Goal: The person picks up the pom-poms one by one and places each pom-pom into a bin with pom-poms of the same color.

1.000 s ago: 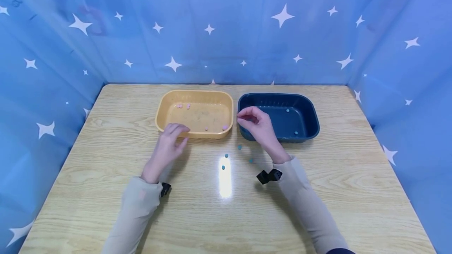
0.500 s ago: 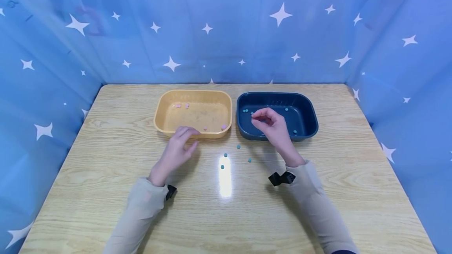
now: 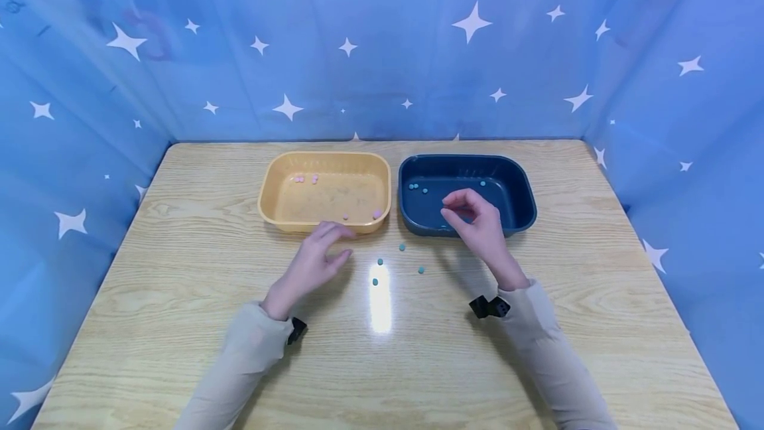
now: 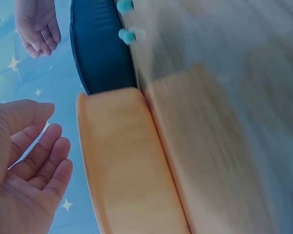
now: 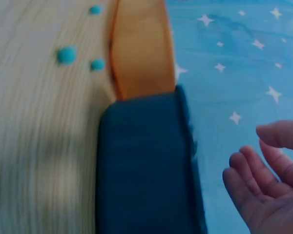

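Observation:
My left hand (image 3: 316,259) hovers at the front rim of the yellow bin (image 3: 265,198), its fingers loosely bent and nothing between them. My right hand (image 3: 480,227) hangs over the dark blue bin (image 3: 522,201), with thumb and forefinger apart and no object held. Inside the blue bin, small teal balls (image 3: 425,190) lie along the left, and another teal ball (image 3: 483,184) lies toward the back. Several pink balls (image 3: 314,179) sit in the yellow bin. In front of the bins, several loose teal balls (image 3: 380,261) lie on the table.
The two bins stand side by side near the back edge of the wooden table (image 3: 382,377). A blue star-patterned curtain (image 3: 382,71) encloses the back and both sides. Bright glare (image 3: 381,307) shows on the tabletop near the loose balls.
My right hand has moved rightward over the blue bin, and its thumb and forefinger have parted. My left hand has shifted right and slightly toward the front. The balls on the table have stayed put.

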Demonstrator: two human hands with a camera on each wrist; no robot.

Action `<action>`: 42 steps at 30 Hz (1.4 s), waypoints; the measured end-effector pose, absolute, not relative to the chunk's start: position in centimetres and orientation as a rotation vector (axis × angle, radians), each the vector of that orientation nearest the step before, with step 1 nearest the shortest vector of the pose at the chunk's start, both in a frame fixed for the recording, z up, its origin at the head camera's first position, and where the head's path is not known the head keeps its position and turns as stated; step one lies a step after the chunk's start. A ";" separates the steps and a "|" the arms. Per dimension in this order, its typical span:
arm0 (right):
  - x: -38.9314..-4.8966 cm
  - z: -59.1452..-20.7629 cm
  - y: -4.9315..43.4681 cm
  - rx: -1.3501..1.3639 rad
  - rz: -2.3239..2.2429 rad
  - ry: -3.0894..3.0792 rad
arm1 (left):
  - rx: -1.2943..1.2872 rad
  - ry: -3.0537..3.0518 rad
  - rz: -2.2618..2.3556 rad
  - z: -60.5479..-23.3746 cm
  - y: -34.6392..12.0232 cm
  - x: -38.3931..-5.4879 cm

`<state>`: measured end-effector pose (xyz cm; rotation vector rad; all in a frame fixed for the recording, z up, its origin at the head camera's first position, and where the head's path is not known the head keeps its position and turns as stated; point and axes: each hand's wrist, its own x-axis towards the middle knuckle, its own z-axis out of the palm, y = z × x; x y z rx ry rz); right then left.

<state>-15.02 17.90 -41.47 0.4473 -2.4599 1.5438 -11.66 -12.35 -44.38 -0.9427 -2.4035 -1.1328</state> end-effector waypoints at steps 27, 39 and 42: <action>-14.2 -44.0 24.5 0.853 0.839 -2.509 | -1.020 -2.550 -1.645 -45.7 -8.2 -10.1; -14.3 -44.4 25.5 0.929 0.690 -2.514 | -0.979 -2.731 -1.688 -46.3 -8.2 -10.3; -14.4 -44.4 25.6 0.928 0.678 -2.530 | -0.980 -2.759 -1.690 -46.4 -8.2 -10.4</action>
